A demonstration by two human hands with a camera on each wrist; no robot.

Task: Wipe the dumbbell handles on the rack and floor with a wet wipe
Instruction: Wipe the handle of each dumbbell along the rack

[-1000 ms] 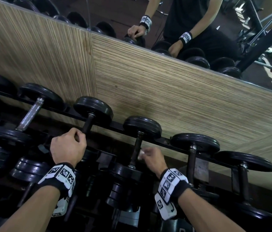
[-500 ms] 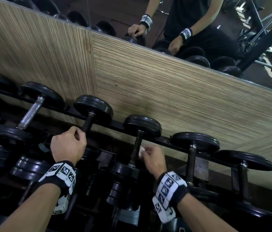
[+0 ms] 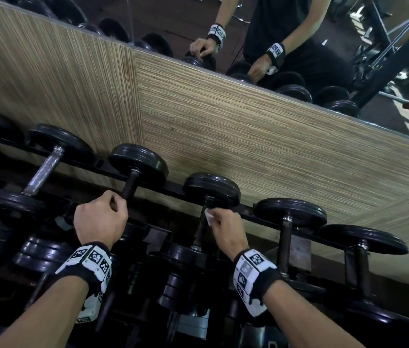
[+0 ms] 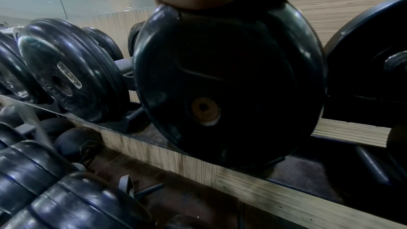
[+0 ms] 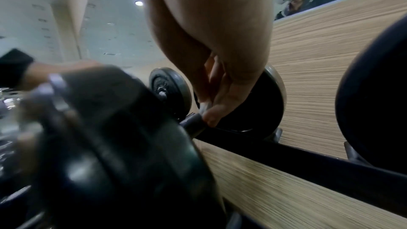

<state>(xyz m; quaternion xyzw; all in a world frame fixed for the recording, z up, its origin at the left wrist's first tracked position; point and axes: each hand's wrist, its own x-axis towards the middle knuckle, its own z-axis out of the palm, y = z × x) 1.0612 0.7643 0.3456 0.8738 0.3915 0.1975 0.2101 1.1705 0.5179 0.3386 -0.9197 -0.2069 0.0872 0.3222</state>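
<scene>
Right hand (image 3: 226,228) pinches the wipe (image 3: 208,215) on a handle (image 3: 201,227); left hand (image 3: 100,219) grips another handle (image 3: 129,185), apparently. Plates (image 5: 105,145) blur the rack (image 5: 308,156).

Counts, head view:
- Hands: two, left hand (image 3: 100,218) and right hand (image 3: 226,228).
- Wrist bands with black-and-white markers: two, one per wrist (image 3: 89,261) (image 3: 253,275).
- Wet wipe (image 3: 208,215): one, white.
- Dumbbells on top tier of rack (image 3: 248,217): six, each with far black end plate against wood-grain wall panel (image 3: 248,136). Further dumbbells on lower tier: too dark and overlapped to count.
- Wall panels: two visible, meeting at one vertical seam.
- Mirror (image 3: 298,33): one, above panels.
</scene>
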